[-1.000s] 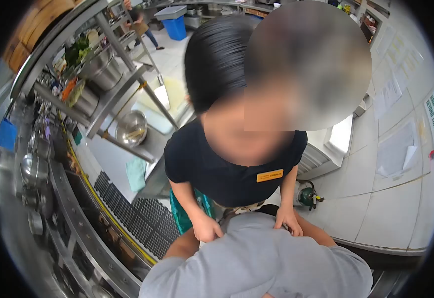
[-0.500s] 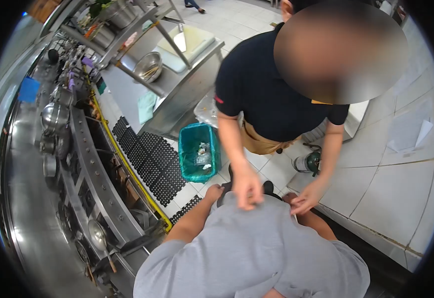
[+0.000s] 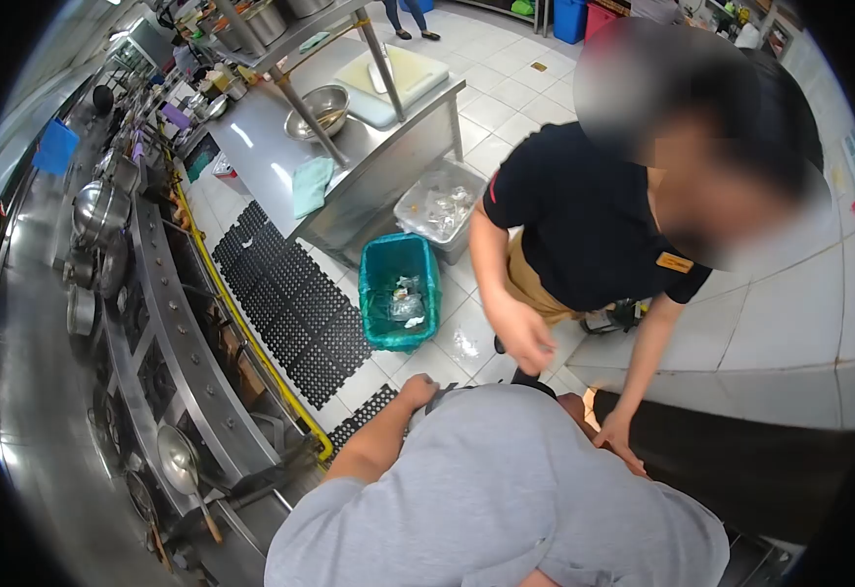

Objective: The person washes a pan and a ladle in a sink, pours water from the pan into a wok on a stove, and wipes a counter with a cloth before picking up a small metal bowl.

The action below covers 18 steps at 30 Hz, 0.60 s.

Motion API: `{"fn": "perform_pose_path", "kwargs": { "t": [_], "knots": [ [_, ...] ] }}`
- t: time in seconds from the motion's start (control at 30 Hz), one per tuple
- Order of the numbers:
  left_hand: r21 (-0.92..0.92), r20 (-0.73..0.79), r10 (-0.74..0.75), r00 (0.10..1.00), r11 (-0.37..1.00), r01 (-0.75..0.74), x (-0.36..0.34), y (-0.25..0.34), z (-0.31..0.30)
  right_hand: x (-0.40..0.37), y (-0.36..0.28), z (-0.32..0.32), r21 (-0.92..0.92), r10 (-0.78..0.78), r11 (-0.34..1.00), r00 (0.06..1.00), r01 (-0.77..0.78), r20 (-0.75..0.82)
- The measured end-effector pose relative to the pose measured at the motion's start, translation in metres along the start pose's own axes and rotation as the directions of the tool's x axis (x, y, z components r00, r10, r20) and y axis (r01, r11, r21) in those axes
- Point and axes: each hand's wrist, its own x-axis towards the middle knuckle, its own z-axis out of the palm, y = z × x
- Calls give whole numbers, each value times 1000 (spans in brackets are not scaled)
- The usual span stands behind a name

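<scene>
Below me spreads my grey shirt (image 3: 476, 479). My left hand (image 3: 417, 390) is closed at the left of my waist, beside a dark strap-like edge (image 3: 439, 393); what its fingers hold, if anything, is hidden. Only a small part of my right hand (image 3: 573, 406) shows past the shirt, its fingers out of sight. Facing me, a person in a black shirt (image 3: 589, 205) leans in. That person's one hand (image 3: 527, 338) hangs loosely curled over my front. The other hand (image 3: 619, 442) is down at my right side, by my arm, apparently touching it or the shirt.
A green-lined bin (image 3: 378, 328) and a clear tub (image 3: 447, 181) stand on the floor ahead. Left runs a stove line (image 3: 187, 362) with a ladle (image 3: 179, 460) and pots. A steel table (image 3: 251, 157) bears a bowl (image 3: 318, 112) and cutting boards (image 3: 417, 83). A black mat (image 3: 285, 303) covers some floor.
The other person has shifted right and turned their head. Their one hand has lifted off my front; the other has moved down to my right side. My left hand stays put. The view has tilted up.
</scene>
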Motion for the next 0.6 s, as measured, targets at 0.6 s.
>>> {"fn": "perform_pose_path", "kwargs": {
  "t": [0.6],
  "knots": [
    [-80, -9, -170, 985, 982, 168, -63, -292, -91, -155, -68, 107, -64, -106, 991, 981, 118, 164]
  ]
}}
